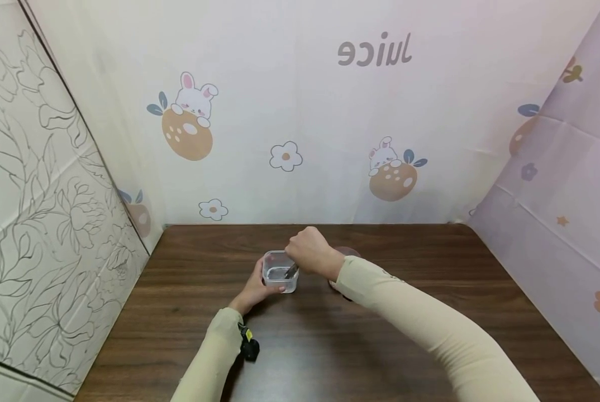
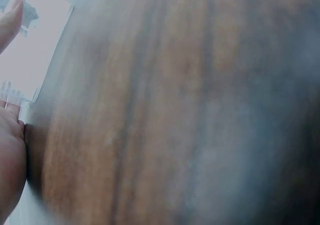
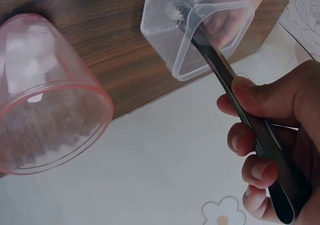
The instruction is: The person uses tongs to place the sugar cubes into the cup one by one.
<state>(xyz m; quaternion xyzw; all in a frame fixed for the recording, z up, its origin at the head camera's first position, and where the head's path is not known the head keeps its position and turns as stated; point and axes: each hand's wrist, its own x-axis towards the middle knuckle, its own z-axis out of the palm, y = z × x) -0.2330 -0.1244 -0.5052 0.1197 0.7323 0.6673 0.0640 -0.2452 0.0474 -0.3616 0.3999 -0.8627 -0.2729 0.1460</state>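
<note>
A clear plastic container (image 1: pixel 288 286) with a rounded square rim stands on the table. My left hand (image 1: pixel 252 289) grips it from the left, the thumb along its near side. Metal tongs (image 3: pixel 220 70) are held in my right hand (image 1: pixel 311 250), fingers and thumb curled round the arms. Their far end reaches down inside the container, close to its bottom. In the right wrist view, a pink see-through cup (image 3: pixel 82 70) holding several whitish ice-like chunks stands beside the container. From the head, my right forearm hides most of that cup. The left wrist view is blurred, with the thumb at its edge.
The dark wooden table (image 1: pixel 179 324) ends at a patterned cloth wall (image 1: pixel 250 111) at the back. More cloth hangs along the left and right sides. A small black device (image 1: pixel 250 349) is strapped to my left wrist.
</note>
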